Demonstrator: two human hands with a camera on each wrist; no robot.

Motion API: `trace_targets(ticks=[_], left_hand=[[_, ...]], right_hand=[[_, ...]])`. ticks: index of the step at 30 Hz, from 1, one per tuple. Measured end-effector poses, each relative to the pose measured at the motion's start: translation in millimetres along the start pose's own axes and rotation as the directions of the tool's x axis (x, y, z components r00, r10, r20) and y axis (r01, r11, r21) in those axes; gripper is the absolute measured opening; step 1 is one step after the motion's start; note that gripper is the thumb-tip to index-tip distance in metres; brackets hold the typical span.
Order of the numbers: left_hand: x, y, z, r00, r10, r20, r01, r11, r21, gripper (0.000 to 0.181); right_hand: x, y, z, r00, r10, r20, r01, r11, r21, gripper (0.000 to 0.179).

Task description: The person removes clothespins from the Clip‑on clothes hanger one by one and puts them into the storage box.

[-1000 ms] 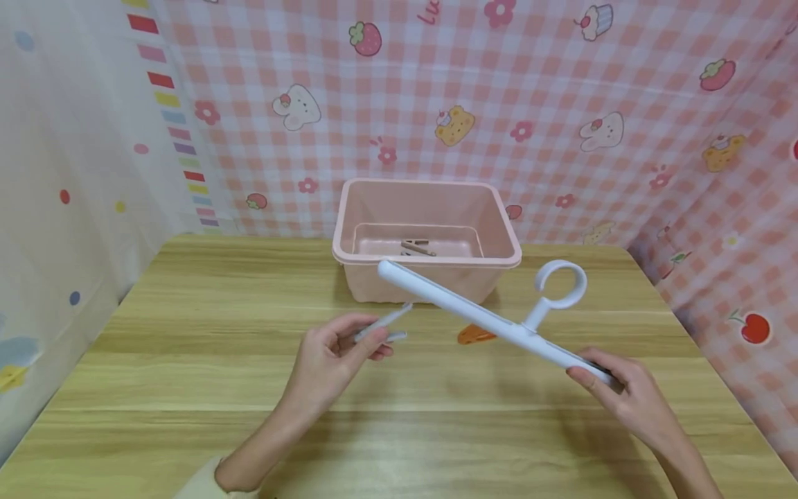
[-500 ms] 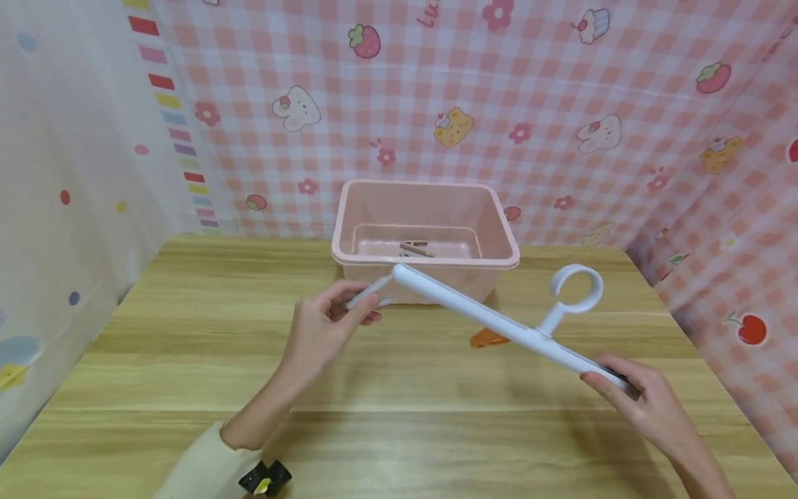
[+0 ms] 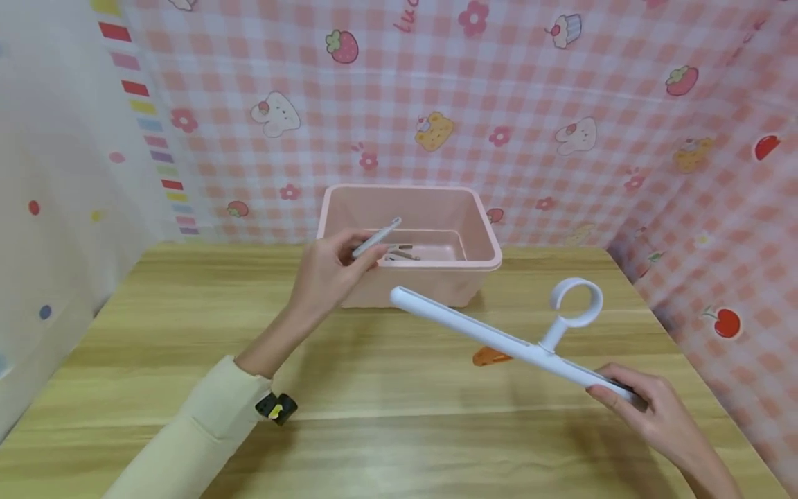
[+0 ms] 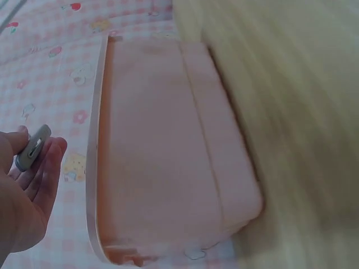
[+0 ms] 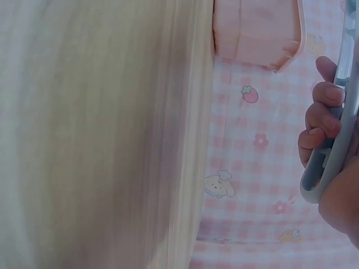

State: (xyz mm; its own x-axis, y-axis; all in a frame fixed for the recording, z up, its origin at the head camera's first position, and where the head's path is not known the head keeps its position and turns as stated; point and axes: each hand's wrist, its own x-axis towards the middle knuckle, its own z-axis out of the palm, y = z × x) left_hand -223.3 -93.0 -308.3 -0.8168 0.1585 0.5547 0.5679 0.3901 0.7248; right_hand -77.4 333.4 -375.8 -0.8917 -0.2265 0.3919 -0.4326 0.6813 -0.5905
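My left hand [image 3: 333,270] pinches a grey clothespin [image 3: 377,238] between thumb and fingers, over the near-left rim of a pink plastic bin [image 3: 430,287]. The left wrist view shows the clothespin [image 4: 33,147] at the fingertips, with the bin beside it. On the right, my other hand [image 3: 654,409] grips one end of a white hanger bar [image 3: 474,331] with an open ring hook [image 3: 578,303]. The bar is tilted in the air, its free end in front of the bin. In the right wrist view, fingers [image 5: 322,120] curl round the bar's hollow underside.
Several brownish clothespins [image 3: 404,255] lie on the bin's floor, partly hidden by the left hand. An orange clip [image 3: 489,356] lies on the wooden table [image 3: 399,443], partly behind the bar. Patterned cloth [image 3: 374,104] stands behind the table and along its sides.
My left hand has moved forward and up, away from the bar's free end, carrying the clothespin over the bin's rim. The right hand has shifted slightly right and down with the bar.
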Motion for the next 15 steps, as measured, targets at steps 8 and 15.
trace_targets(ticks=[8,15], left_hand=[[38.3,-23.1,13.5,0.998,-0.009,0.066,-0.011,0.955,0.297,0.031],[66.7,-30.4,29.4,0.987,-0.075,0.143,0.010,0.911,0.413,0.033]], right_hand=[[-6.8,2,-1,1.000,-0.004,0.015,0.004,1.000,-0.002,0.032],[-9.4,6,-5,1.000,0.005,0.008,-0.005,1.000,0.013,0.033]])
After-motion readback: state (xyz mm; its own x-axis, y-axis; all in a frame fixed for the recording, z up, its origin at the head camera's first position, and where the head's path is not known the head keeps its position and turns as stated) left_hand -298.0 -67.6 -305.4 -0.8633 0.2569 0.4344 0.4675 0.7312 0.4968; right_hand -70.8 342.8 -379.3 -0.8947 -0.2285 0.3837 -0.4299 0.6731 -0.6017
